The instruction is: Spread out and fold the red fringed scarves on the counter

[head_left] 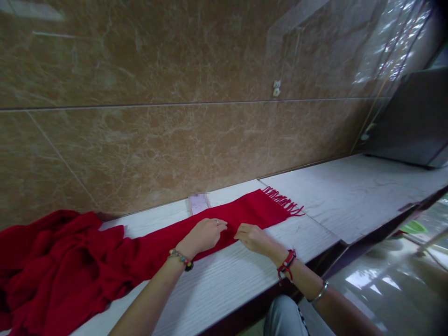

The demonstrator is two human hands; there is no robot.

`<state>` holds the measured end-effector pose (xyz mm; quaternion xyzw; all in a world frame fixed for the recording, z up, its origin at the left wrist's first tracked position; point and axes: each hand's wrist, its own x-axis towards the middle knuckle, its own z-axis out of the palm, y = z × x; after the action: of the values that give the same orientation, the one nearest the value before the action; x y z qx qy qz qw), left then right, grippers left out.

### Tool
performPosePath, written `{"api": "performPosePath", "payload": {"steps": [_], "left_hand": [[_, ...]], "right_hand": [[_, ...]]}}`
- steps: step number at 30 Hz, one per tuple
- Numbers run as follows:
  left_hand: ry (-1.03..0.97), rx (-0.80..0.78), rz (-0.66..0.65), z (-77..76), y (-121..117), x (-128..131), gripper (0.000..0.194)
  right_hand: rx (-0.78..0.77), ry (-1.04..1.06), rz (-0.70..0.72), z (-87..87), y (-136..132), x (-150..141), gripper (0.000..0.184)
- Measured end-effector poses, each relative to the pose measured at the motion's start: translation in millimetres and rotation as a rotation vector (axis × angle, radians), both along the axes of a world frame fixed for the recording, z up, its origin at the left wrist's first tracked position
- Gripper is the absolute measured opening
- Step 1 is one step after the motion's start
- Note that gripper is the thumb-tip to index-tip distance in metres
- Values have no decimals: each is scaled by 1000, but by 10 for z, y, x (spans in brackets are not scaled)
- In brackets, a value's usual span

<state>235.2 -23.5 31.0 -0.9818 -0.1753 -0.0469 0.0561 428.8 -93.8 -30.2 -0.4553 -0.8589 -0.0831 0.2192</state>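
Note:
A long red scarf (245,209) lies along the white tabletop, its flat end with a fringe (283,201) pointing right. Toward the left, the rest of the red cloth (66,270) is heaped in loose folds. My left hand (206,233) rests over the flat part with its fingers curled down onto the fabric; the thumb is mostly hidden. Close beside it, my right hand (252,237) has thumb and fingers pinched together at the scarf's near edge.
Behind the table (315,186) rises a brown marbled tile wall (175,144). A pale, partly blurred-out packet (199,204) lies behind the scarf. A dark grey case or box (413,121) stands at the far right. My knee (285,317) is below the front edge.

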Motion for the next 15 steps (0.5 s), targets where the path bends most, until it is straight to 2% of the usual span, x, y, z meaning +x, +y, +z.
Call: {"api": "performPosePath", "payload": {"steps": [2, 4, 10, 15], "left_hand": [[19, -56, -35, -49, -40, 70, 36], [49, -102, -12, -137, -78, 51, 34], [27, -229, 55, -417, -150, -348, 47], [45, -286, 76, -442, -180, -432, 46]], "right_hand": [[13, -12, -10, 7, 2, 3, 18], [13, -7, -10, 9, 6, 10, 17], [-65, 206, -65, -53, 52, 90, 18], [-118, 206, -51, -64, 55, 147, 19]]}}
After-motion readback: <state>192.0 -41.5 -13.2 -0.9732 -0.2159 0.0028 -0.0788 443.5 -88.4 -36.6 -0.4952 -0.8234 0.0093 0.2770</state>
